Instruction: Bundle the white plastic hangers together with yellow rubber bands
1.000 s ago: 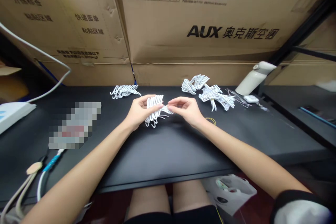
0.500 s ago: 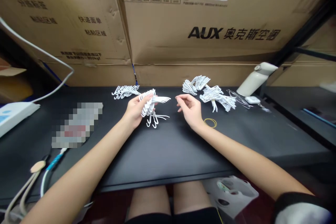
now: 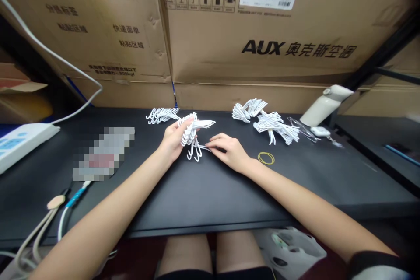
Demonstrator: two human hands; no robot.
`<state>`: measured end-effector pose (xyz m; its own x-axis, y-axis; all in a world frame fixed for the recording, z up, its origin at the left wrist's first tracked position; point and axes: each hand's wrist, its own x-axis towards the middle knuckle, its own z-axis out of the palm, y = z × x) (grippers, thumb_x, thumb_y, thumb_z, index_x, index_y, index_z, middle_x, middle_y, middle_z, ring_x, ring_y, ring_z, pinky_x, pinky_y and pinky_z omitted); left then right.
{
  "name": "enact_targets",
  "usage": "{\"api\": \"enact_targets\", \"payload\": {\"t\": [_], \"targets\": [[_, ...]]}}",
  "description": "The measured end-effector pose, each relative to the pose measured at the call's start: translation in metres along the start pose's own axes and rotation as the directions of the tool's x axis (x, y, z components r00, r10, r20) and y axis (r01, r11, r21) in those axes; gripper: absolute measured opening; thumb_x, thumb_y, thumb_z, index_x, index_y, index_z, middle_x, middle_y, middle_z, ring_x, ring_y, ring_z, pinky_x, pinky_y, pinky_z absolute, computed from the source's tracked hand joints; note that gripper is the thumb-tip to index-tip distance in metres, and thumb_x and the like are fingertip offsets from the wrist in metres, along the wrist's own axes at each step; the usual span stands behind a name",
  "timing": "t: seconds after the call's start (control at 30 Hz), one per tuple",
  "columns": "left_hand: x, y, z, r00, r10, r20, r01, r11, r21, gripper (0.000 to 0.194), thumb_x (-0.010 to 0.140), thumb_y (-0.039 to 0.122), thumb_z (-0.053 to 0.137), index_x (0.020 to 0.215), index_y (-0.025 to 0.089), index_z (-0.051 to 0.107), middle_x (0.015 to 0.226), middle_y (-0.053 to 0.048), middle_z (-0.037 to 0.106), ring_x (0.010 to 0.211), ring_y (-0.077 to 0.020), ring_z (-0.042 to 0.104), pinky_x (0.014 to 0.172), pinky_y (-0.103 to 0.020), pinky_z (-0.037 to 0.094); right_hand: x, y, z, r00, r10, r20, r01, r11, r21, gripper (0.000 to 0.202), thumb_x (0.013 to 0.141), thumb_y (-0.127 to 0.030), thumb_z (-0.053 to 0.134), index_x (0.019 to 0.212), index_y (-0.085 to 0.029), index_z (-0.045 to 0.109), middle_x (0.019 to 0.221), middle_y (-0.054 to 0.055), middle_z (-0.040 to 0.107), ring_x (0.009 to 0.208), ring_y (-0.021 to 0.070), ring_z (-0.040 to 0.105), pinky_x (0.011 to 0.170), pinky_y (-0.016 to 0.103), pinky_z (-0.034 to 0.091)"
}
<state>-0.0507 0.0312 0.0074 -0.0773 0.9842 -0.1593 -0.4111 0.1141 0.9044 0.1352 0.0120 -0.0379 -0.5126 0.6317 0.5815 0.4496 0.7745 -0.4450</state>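
Note:
My left hand (image 3: pixel 173 140) is closed around a bunch of white wire hooks (image 3: pixel 188 133), with their straight ends pointing right. A few loose white hooks (image 3: pixel 196 152) lie on the black table just below that bunch. At their straight ends the thumb and fingertips of my right hand (image 3: pixel 228 151) are pinched together on a hook. Another row of white hooks (image 3: pixel 160 115) lies behind my left hand. To the right are two bundles of white hooks, a rear bundle (image 3: pixel 251 108) and a nearer bundle (image 3: pixel 277 127).
Yellow rubber bands (image 3: pixel 266 158) lie right of my right wrist. Eyeglasses (image 3: pixel 303 129), a white earphone case (image 3: pixel 320 131) and a leaning cream bottle (image 3: pixel 324 105) stand farther right. On the left are a blurred-out phone (image 3: pixel 105 153) with a cable and a power strip (image 3: pixel 26 144). Cardboard boxes (image 3: pixel 210 61) line the back.
My right hand has moved down and toward the left, from the air onto the straight ends of the loose hooks. My left hand still holds its bunch. The view has shifted slightly.

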Motion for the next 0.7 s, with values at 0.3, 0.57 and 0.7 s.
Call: {"api": "enact_targets", "payload": {"t": [0.3, 0.57, 0.7], "targets": [[0.0002, -0.0002, -0.0003, 1.000, 0.004, 0.017, -0.004, 1.000, 0.009, 0.020, 0.070, 0.022, 0.074, 0.087, 0.012, 0.069, 0.086, -0.008, 0.073, 0.064, -0.0144, 0.067, 0.049, -0.021, 0.054, 0.0030, -0.0008, -0.0012, 0.996, -0.037, 0.080, 0.041, 0.998, -0.054, 0.016, 0.089, -0.017, 0.051, 0.091, -0.019, 0.066, 0.086, 0.006, 0.070, 0.080, 0.0180, 0.061, 0.075, 0.031, 0.050], [0.0020, -0.0019, -0.0011, 1.000, 0.009, 0.022, -0.009, 1.000, 0.010, 0.020, 0.070, 0.023, 0.075, 0.085, 0.011, 0.070, 0.086, -0.008, 0.073, 0.063, -0.0139, 0.067, 0.048, -0.021, 0.054, 0.0051, 0.0020, -0.0025, 0.988, -0.027, 0.155, 0.043, 0.994, -0.103, 0.016, 0.091, -0.016, 0.048, 0.091, -0.017, 0.063, 0.085, 0.008, 0.064, 0.080, 0.0187, 0.057, 0.076, 0.031, 0.049], [0.0012, -0.0019, -0.0008, 1.000, 0.006, 0.017, -0.006, 1.000, 0.018, 0.018, 0.071, 0.022, 0.074, 0.084, 0.012, 0.069, 0.082, -0.006, 0.073, 0.062, -0.0136, 0.067, 0.049, -0.021, 0.055, 0.0040, 0.0029, -0.0050, 0.987, 0.031, 0.159, -0.009, 0.990, -0.138, 0.016, 0.090, -0.015, 0.048, 0.092, -0.015, 0.064, 0.084, 0.008, 0.062, 0.079, 0.0180, 0.057, 0.074, 0.030, 0.047]]}}
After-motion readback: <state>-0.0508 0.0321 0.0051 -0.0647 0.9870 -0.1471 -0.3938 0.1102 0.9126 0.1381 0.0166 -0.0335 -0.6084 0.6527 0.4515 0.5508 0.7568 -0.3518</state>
